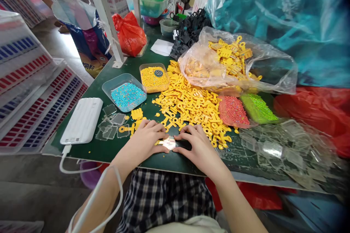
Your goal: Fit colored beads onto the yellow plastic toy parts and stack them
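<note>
Between my hands, at the table's front, lies a yellow plastic piece with a shiny clear cover (169,143). My left hand (147,138) closes its thumb and fingers on its left side. From the right, my right hand (194,145) pinches the clear cover's edge with thumb and fingertips. Just beyond my hands spreads a heap of yellow plastic pieces (191,105) with ring ends. A few more yellow pieces (136,114) and several clear plastic covers (108,127) lie left of my left hand. Glare hides the detail of the piece I hold.
Tubs of blue beads (128,94) and yellow beads (154,77) stand back left; red beads (233,111) and green beads (259,107) lie right. A white power bank (82,121) trails a cable over my left arm. Clear covers (290,149) pile at right, below a bag of yellow pieces (232,58).
</note>
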`<state>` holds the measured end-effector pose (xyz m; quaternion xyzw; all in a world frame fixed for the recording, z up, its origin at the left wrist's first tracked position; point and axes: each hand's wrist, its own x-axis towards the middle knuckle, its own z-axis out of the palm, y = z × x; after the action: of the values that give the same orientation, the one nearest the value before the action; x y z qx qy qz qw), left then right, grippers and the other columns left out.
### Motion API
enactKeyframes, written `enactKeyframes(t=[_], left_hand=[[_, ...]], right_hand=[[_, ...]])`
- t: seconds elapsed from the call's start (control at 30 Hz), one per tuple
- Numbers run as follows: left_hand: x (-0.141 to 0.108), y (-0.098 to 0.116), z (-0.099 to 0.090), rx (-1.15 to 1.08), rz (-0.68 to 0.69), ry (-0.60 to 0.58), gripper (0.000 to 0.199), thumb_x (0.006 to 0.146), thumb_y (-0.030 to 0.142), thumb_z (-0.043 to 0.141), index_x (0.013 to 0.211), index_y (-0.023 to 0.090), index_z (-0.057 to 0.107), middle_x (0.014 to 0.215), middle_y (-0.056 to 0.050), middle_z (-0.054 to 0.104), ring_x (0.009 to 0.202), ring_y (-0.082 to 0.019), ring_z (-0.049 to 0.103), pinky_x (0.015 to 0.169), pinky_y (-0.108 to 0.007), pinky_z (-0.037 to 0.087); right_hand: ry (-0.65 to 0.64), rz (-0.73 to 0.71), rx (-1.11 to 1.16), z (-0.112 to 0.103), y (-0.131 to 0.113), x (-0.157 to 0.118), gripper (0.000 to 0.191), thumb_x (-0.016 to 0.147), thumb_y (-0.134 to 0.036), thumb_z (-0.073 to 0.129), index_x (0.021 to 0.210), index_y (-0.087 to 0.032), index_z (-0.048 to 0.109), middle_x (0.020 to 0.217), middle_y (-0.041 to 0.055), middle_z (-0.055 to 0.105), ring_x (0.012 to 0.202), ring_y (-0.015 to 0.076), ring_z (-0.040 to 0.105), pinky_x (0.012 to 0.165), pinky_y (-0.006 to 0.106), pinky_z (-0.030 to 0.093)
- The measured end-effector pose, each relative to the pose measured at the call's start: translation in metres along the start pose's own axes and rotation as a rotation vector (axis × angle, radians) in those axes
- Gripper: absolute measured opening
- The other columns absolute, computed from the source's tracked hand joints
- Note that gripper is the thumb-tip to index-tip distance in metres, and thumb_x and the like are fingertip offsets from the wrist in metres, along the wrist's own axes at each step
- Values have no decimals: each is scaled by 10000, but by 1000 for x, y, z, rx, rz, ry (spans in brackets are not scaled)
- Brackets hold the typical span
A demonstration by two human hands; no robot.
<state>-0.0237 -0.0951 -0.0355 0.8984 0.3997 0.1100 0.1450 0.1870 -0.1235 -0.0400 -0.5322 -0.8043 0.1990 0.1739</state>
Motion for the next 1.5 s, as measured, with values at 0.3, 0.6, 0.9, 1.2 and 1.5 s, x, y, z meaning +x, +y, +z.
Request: enactKeyframes(t=[0.3, 0.6, 0.9, 1.2, 1.5], left_hand=[[-2, -3, -8, 45, 128, 81, 287, 757, 423, 771, 934, 200, 733, 924, -29, 673, 891, -209, 576, 830, -359, 389], [-48, 54, -35, -132, 113, 372, 317, 900, 324, 643, 1200, 224, 613, 1090, -61, 653, 1017, -201, 587, 920, -343, 468], [-66, 92, 26, -422, -235, 847, 81, 896, 222, 641, 977, 217, 638, 917, -36, 639, 875, -170, 617, 770, -298, 538], [-59, 104, 41, -404, -141, 1002, 40, 919, 185, 626, 891, 205, 646, 787, 4, 655, 753, -131, 564, 715, -296, 486], [-67, 96, 46, -306, -150, 977, 109, 880, 110, 646, 899, 217, 655, 781, -5, 681, 738, -148, 577, 705, -339, 478]], right_hand=[[4, 20, 187, -4, -12, -7, 246, 811, -270, 720, 1042, -235, 643, 1002, 54, 645, 1001, 252, 515, 908, 432, 454], [77, 250, 1149, 6, -54, -40, 449, 854, -608, 570, 690, -205, 458, 572, -67, 397, 484, 68, 318, 439, 194, 292], [299, 296, 1437, 15, -70, -54, 374, 829, -498, 670, 706, -205, 473, 560, -49, 540, 415, 56, 422, 402, 165, 378], [278, 348, 1400, 29, -65, -62, 368, 822, -476, 690, 715, -208, 461, 560, -57, 562, 422, 68, 507, 433, 172, 442], [302, 346, 1341, 35, -65, -65, 348, 854, -454, 662, 716, -219, 445, 545, -64, 524, 439, 81, 526, 444, 183, 469]])
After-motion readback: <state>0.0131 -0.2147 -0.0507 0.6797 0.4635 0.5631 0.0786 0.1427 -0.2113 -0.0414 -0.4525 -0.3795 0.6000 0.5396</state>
